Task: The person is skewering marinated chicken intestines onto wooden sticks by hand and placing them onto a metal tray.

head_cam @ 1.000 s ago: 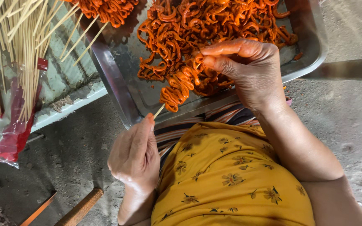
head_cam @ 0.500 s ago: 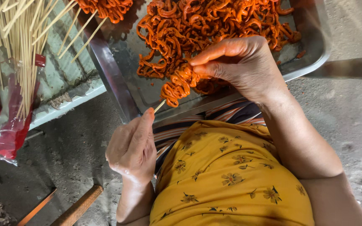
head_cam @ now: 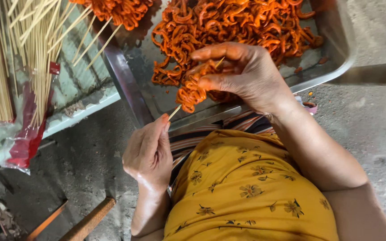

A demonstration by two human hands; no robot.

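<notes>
A thin skewer (head_cam: 175,112) runs slantwise between the two hands, already strung with curled orange strips (head_cam: 193,91) along its upper part. The left hand (head_cam: 148,154) pinches its bare lower end between thumb and forefinger, fingers closed tight. The right hand (head_cam: 240,73) is closed around the loaded part, thumb and forefinger holding the strips bunched on the stick, whose tip pokes out near the forefinger. All this hovers over the near rim of a metal tray (head_cam: 336,67) heaped with more strips (head_cam: 237,22). To the left lie loose skewers (head_cam: 36,40) on a red-edged plastic bag (head_cam: 25,143). The threading step looks to be in hand, with the stick partly filled. The next move would call for steadying the stick and keeping the strips packed.
</notes>
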